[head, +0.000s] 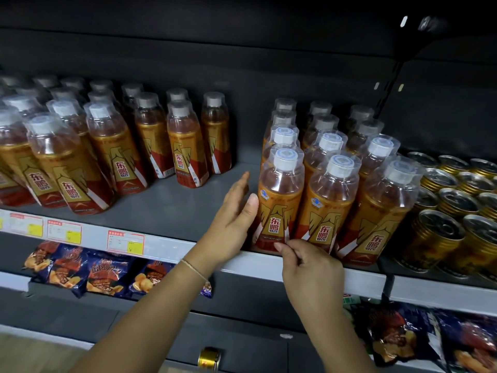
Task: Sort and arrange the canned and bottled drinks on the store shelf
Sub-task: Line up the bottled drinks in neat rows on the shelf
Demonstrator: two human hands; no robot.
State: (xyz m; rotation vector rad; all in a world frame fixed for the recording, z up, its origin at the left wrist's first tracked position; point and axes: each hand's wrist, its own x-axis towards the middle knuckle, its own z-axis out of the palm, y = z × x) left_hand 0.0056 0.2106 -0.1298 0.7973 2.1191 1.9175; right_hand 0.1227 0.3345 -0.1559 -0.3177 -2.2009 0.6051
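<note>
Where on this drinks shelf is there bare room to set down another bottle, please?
Free: the bare shelf between the left bottles and the right bottles, beyond the left hand. Crowded: right bottles packed against the gold cans.

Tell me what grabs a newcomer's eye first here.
Both hands meet at the front bottle on the shelf edge, centre-right: the left hand lies open against its side, the right hand has curled fingers at its base. More orange bottles crowd the left and gold cans the far right, with a bare shelf gap between the two bottle blocks.
</note>
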